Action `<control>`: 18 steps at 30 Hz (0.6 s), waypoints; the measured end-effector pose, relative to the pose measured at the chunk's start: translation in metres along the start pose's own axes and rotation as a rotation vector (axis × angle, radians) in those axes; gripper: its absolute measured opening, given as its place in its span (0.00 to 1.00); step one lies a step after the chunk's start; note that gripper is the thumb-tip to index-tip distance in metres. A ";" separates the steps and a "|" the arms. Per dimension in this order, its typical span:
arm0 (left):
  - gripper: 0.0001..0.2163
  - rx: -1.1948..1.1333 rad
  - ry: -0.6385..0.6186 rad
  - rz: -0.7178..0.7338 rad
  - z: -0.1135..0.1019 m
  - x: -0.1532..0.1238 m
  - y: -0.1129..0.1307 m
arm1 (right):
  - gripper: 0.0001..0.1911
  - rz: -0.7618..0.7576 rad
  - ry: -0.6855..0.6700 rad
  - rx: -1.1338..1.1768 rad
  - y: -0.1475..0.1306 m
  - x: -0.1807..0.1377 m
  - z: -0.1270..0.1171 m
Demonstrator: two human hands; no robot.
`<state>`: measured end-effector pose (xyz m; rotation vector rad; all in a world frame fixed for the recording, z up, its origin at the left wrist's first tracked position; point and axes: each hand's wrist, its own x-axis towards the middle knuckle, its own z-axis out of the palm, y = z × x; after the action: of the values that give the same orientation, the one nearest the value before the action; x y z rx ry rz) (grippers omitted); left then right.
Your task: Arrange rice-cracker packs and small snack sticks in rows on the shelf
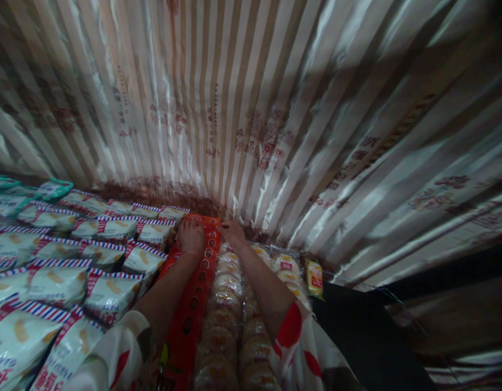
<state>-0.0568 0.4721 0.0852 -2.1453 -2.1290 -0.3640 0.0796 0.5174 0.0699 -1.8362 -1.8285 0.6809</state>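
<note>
A long, red-orange package (201,277) with a row of round dark spots down its length runs away from me between rows of snacks. My left hand (191,237) lies over its far end with the fingers curled down onto it. At the same end, my right hand (233,234) has its fingers closed on the package's right edge. Just right of the package are columns of round, flat cakes in clear wrappers (226,282), partly beneath my right forearm. White snack bags (145,255) with striped edges lie close to my left hand.
Teal bags (51,188) lie at the far left. A small yellow packet (315,278) sits right of the cakes, beside a dark surface (356,326). Behind everything rises a striped, shiny printed sheet (251,119), close beyond my hands.
</note>
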 end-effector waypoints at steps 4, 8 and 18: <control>0.18 0.000 0.037 0.010 0.000 -0.001 0.000 | 0.11 -0.030 0.016 -0.023 0.001 0.001 0.004; 0.17 -0.007 0.067 0.018 0.003 -0.003 0.000 | 0.11 -0.019 0.027 -0.037 0.000 0.002 0.005; 0.16 0.002 0.126 0.035 0.013 -0.002 -0.003 | 0.11 0.055 0.048 -0.006 -0.001 0.003 0.004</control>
<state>-0.0587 0.4730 0.0721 -2.0952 -2.0213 -0.4802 0.0760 0.5202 0.0671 -1.8968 -1.7574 0.6463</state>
